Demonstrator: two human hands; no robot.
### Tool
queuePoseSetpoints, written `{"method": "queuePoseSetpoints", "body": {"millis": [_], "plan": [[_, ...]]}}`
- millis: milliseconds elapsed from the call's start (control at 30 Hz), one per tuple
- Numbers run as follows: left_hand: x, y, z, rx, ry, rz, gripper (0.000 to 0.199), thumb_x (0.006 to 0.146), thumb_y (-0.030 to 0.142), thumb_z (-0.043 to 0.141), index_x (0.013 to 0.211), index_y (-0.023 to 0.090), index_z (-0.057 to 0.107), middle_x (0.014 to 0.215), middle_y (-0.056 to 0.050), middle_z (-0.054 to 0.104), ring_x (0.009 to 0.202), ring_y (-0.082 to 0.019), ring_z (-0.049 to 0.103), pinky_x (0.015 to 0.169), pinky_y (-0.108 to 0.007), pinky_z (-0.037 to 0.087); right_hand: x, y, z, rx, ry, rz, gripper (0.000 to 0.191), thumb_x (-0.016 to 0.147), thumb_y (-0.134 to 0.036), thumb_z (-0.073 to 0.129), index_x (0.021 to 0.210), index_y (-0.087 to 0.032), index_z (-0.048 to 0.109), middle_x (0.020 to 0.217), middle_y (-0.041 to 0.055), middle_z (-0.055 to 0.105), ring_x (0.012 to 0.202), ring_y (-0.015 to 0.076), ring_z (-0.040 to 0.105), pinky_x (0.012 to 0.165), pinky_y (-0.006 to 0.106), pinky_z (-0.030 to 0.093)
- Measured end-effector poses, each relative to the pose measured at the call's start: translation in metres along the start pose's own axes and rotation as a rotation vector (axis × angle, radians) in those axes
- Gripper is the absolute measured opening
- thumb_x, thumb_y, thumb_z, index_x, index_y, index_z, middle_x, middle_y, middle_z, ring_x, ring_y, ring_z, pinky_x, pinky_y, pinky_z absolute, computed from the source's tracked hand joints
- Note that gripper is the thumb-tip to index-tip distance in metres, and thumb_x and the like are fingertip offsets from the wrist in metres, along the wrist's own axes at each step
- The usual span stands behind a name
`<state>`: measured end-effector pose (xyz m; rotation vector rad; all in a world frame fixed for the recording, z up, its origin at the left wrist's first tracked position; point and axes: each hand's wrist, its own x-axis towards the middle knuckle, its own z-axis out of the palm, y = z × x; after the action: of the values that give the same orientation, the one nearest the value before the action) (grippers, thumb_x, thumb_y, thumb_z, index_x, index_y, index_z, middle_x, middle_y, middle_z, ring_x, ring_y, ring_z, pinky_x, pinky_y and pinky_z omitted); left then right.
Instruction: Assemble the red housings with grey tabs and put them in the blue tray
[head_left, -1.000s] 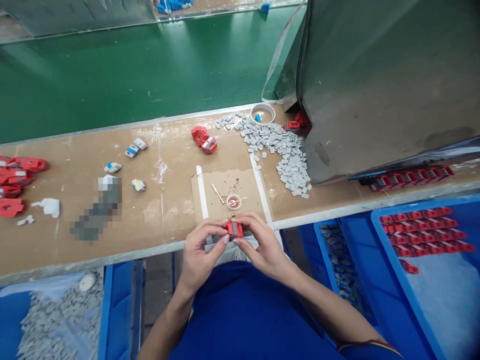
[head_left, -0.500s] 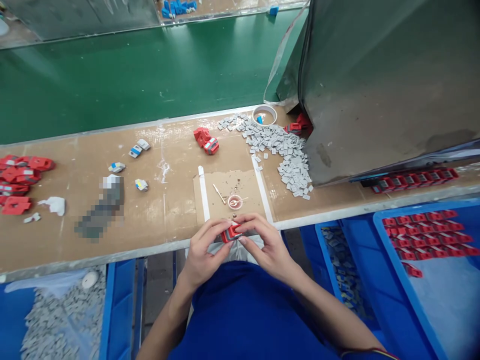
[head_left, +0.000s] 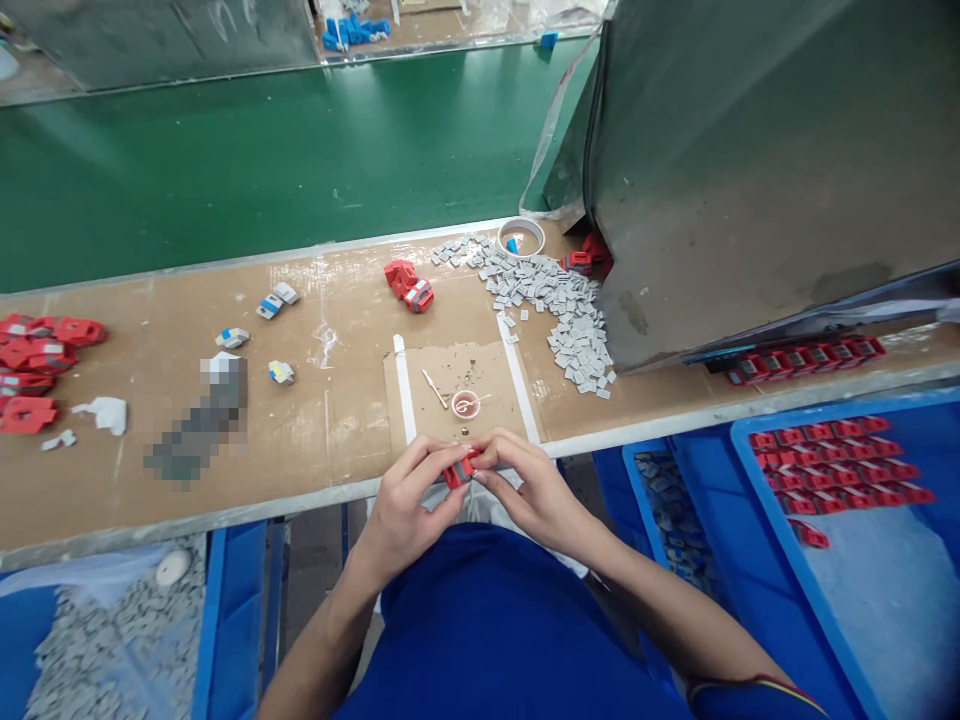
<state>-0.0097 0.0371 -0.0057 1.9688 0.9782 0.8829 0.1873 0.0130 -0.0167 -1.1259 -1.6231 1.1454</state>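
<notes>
Between my two hands, just off the table's front edge, is a small red and grey plastic part (head_left: 459, 470). My left hand (head_left: 409, 500) pinches it from the left. Fingers of my right hand (head_left: 529, 485) close on its right side, partly covering it. Right beyond my fingertips stands a small round cup (head_left: 466, 404) of reddish content with a thin white stick in it. A white stick (head_left: 434, 389) lies to its left on a cardboard sheet (head_left: 491, 370), among tiny dark bits.
Grey flat pieces (head_left: 581, 345) are heaped by a metal box (head_left: 712, 200), near a tape roll (head_left: 521, 238). Red parts (head_left: 409, 287) lie farther back, with more red parts (head_left: 34, 350) at far left. Blue bins (head_left: 739, 480) flank me below the table, one holding rows of red parts.
The red and grey part is turned slightly in my fingers, and my right fingers have shifted on it. The whole view has moved a little.
</notes>
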Motion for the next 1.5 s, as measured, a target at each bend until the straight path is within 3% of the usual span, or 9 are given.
{"method": "queuePoseSetpoints", "body": {"millis": [233,333,467,633,833,1067,1200,1300,1500], "plan": [[0.019,0.008,0.002,0.0,-0.135,0.011,0.051,0.095,0.022,0.069,0.144,0.029,0.058,0.126,-0.01,0.075,0.11,-0.025,0.076,0.096,-0.036,0.064,-0.02,-0.013,-0.03,-0.098,0.117,0.005,0.008,0.104,-0.024,0.055,0.098,-0.026,0.06,0.11,0.008,0.072,0.102,0.0234,0.071,0.088,0.038,0.057],[0.02,-0.009,-0.011,0.051,-0.149,0.029,0.047,0.094,0.032,0.07,0.14,0.032,0.064,0.125,-0.008,0.078,0.11,-0.028,0.078,0.093,-0.037,0.066,-0.053,-0.006,-0.084,-0.269,0.321,0.107,0.011,0.103,-0.03,0.058,0.094,-0.027,0.063,0.103,0.0071,0.074,0.095,0.0251,0.072,0.082,0.039,0.057],[0.019,-0.047,-0.029,0.165,-0.022,-0.049,0.029,0.092,0.042,0.067,0.117,0.03,0.075,0.109,-0.004,0.084,0.095,-0.028,0.082,0.086,-0.038,0.069,-0.095,0.025,-0.17,-0.738,0.87,0.386,0.02,0.097,-0.039,0.057,0.09,-0.021,0.063,0.088,0.0075,0.071,0.082,0.0255,0.067,0.079,0.04,0.054],[0.011,-0.069,-0.033,0.218,0.106,-0.246,0.028,0.084,0.056,0.065,0.103,0.04,0.078,0.099,0.004,0.085,0.09,-0.033,0.083,0.082,-0.049,0.071,-0.084,0.082,-0.223,-0.967,1.01,0.473,0.014,0.091,-0.03,0.056,0.082,-0.02,0.059,0.09,0.0119,0.064,0.087,0.0269,0.06,0.083,0.041,0.05],[-0.004,-0.069,-0.043,0.242,0.137,-0.363,0.023,0.074,0.068,0.064,0.092,0.06,0.075,0.093,0.018,0.083,0.088,-0.039,0.082,0.073,-0.054,0.071,-0.058,0.124,-0.234,-0.989,1.07,0.357,0.019,0.097,-0.033,0.052,0.086,-0.02,0.062,0.09,0.0083,0.055,0.083,0.0221,0.054,0.076,0.035,0.047],[0.069,-0.06,-0.055,0.347,0.17,-0.134,0.023,0.093,0.045,0.06,0.102,0.03,0.075,0.099,-0.001,0.082,0.084,-0.029,0.079,0.079,-0.046,0.068,-0.062,0.113,-0.248,-0.968,1.124,0.312,0.023,0.089,-0.045,0.056,0.079,-0.025,0.054,0.08,0.007,0.051,0.075,0.0244,0.049,0.069,0.04,0.04],[0.141,-0.077,-0.046,0.449,0.139,-0.094,0.035,0.089,0.024,0.065,0.125,0.024,0.068,0.131,-0.011,0.067,0.114,-0.031,0.071,0.103,-0.049,0.057,-0.073,0.092,-0.227,-0.991,1.175,0.319,0.022,0.088,-0.044,0.051,0.08,-0.023,0.055,0.075,0.0084,0.053,0.078,0.0305,0.055,0.075,0.047,0.044],[0.175,-0.087,-0.032,0.551,0.085,-0.228,0.032,0.087,0.016,0.07,0.118,0.019,0.066,0.132,-0.016,0.059,0.107,-0.033,0.07,0.097,-0.05,0.055,-0.084,0.076,-0.202,-1.023,1.129,0.352,0.03,0.089,-0.048,0.05,0.083,-0.021,0.062,0.076,0.0115,0.061,0.074,0.0308,0.059,0.073,0.046,0.048],[0.174,-0.09,-0.025,0.516,0.123,-0.298,0.021,0.09,0.015,0.065,0.11,0.017,0.059,0.112,-0.013,0.061,0.099,-0.028,0.066,0.091,-0.042,0.052,-0.094,0.05,-0.16,-0.826,1.047,0.341,0.031,0.089,-0.051,0.057,0.088,-0.022,0.067,0.082,0.0129,0.07,0.065,0.0293,0.065,0.069,0.046,0.054]]}}
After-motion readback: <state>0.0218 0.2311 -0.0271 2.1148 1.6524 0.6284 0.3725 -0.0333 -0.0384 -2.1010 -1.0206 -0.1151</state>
